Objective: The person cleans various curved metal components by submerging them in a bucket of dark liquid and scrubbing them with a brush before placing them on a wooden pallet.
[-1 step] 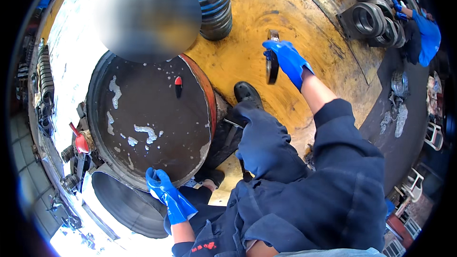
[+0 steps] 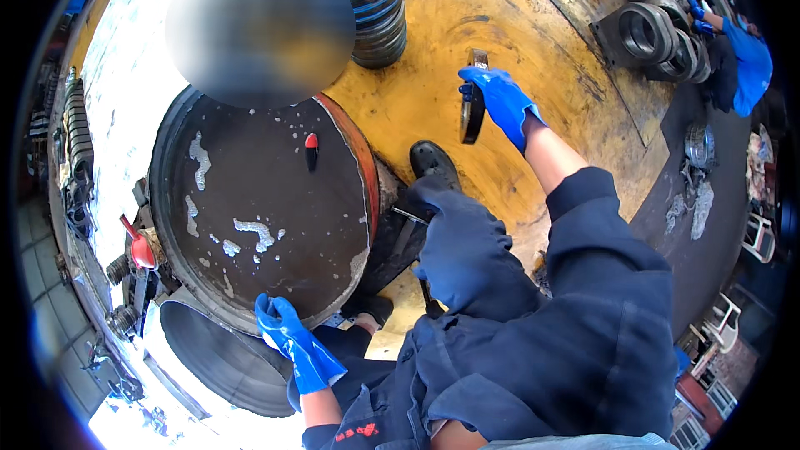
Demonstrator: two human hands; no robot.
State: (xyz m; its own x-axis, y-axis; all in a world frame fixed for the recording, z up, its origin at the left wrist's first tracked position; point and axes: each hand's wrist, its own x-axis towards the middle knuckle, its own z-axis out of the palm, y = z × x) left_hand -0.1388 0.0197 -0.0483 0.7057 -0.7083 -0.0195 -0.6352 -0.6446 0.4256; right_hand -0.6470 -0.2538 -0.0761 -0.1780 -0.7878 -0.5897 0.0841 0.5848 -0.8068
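My right hand (image 2: 502, 102), in a blue glove, grips a dark, shiny metal ring (image 2: 474, 122) over the yellow floor; the ring is seen nearly edge-on. A large round drum (image 2: 158, 192) stands to the left, with dark liquid (image 2: 267, 167) and patches of pale foam inside. A small red-and-black object (image 2: 312, 152) lies at the liquid's surface. At the drum's near rim is my left hand (image 2: 287, 335), also gloved in blue, its fingers curled together. Whatever those fingers hold, if anything, cannot be made out.
A tall stack of dark rings (image 2: 379, 21) stands beyond the drum. A red-handled tool (image 2: 142, 250) sits left of it, and a second round vessel (image 2: 221, 358) below. Heavy metal parts (image 2: 646, 36) and a person in blue (image 2: 750, 62) are at the far right.
My right hand and the ring have shifted very slightly away from me. Everything else stays the same.
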